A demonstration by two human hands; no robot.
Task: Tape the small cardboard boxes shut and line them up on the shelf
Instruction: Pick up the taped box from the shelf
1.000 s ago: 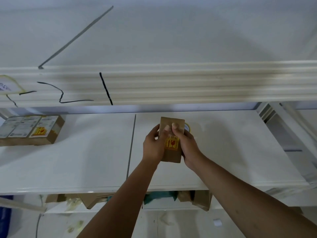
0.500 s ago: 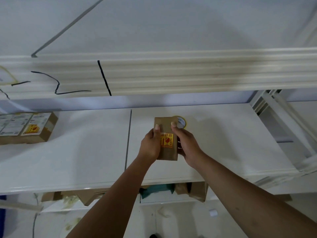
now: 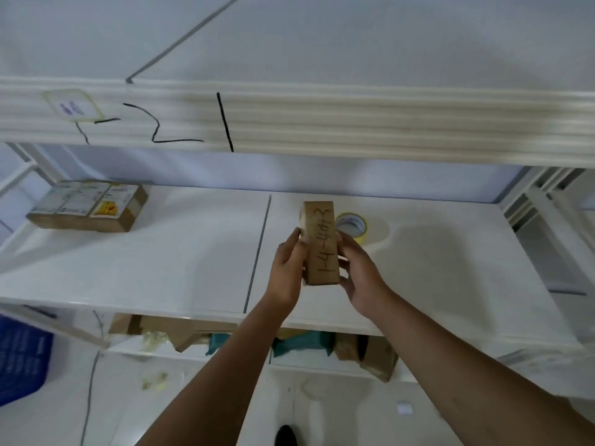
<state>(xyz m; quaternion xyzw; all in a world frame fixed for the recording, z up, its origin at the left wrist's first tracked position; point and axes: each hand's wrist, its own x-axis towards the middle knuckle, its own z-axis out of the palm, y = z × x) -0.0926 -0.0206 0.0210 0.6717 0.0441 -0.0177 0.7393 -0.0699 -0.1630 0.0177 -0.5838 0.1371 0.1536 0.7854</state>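
2 hands grip 1 small cardboard box (image 3: 322, 243), held above the white shelf (image 3: 161, 259) with its handwritten narrow face up: left hand (image 3: 288, 268) and right hand (image 3: 360, 272) curl round opposite sides. Seemingly checking seams before taping; next, 1 hand should release and fetch the tape roll (image 3: 352, 226) just behind

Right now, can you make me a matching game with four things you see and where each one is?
Things:
1. small box with writing
2. tape roll
3. labelled box
4. blue crate

Places:
A. far left on the shelf
B. held between the left hand and right hand
C. low on the left, below the shelf
D. on the shelf, just behind the right hand

Pairs: 1-B, 2-D, 3-A, 4-C.
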